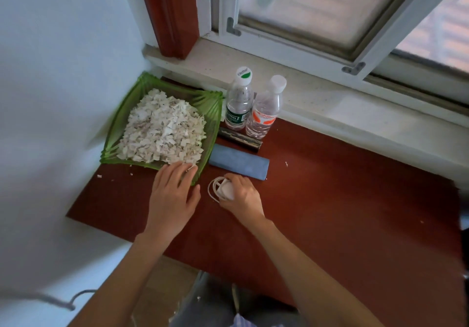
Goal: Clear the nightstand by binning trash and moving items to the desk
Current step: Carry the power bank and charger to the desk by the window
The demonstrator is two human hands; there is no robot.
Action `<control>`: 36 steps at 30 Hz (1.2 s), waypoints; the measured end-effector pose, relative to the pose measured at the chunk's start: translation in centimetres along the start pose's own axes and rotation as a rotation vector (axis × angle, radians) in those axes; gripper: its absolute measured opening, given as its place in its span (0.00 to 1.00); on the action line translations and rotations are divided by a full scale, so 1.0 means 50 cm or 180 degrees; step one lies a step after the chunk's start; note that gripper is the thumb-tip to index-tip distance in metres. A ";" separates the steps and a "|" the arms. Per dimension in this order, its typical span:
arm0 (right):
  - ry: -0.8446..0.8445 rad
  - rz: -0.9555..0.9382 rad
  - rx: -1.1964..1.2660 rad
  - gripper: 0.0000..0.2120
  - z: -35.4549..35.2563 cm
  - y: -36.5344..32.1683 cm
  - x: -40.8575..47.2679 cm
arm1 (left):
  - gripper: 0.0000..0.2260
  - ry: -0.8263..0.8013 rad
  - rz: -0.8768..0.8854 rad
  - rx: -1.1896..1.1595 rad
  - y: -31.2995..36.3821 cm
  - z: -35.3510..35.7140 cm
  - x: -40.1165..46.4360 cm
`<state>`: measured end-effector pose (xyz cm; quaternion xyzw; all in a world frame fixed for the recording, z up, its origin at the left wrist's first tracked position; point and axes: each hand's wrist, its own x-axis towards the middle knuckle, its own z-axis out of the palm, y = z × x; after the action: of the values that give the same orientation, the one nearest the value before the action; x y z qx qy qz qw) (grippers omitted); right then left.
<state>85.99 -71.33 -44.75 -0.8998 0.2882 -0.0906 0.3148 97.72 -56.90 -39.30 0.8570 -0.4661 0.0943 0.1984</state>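
A green plastic tray point(210, 105) heaped with torn white paper scraps point(162, 131) sits at the left back of the red-brown tabletop point(330, 212). My left hand point(172, 197) lies flat, fingers spread, on the tray's near corner. My right hand point(243, 194) is closed on a white charger with its coiled cable point(224, 189), resting on the table just right of the tray. Behind it lies a folded blue cloth point(239, 164) and a dark rolled object point(241, 138). Two clear water bottles point(238, 100) point(266, 108) stand upright near the window sill.
A white wall runs along the left, and a window sill point(317, 98) with a window frame borders the back. A few paper bits point(99, 176) lie on the table in front of the tray. A grey cable point(63, 301) hangs at the lower left.
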 end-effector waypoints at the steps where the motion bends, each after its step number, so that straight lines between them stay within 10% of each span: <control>1: 0.0033 -0.0052 -0.0026 0.29 0.005 -0.003 0.004 | 0.16 0.0000 0.0003 0.0016 -0.004 -0.002 -0.001; 22: -0.0100 -0.0191 -0.0333 0.35 0.012 -0.024 0.025 | 0.17 -0.0106 0.0029 -0.0075 -0.027 -0.016 -0.020; 36: 0.1046 0.0190 -0.0870 0.14 -0.229 0.035 -0.071 | 0.18 -0.0560 0.0791 -0.0402 0.095 0.027 0.103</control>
<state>78.35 -76.29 -36.79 -0.8983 0.3718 -0.1868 0.1413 96.54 -63.69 -37.53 0.7835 -0.5891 0.0132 0.1970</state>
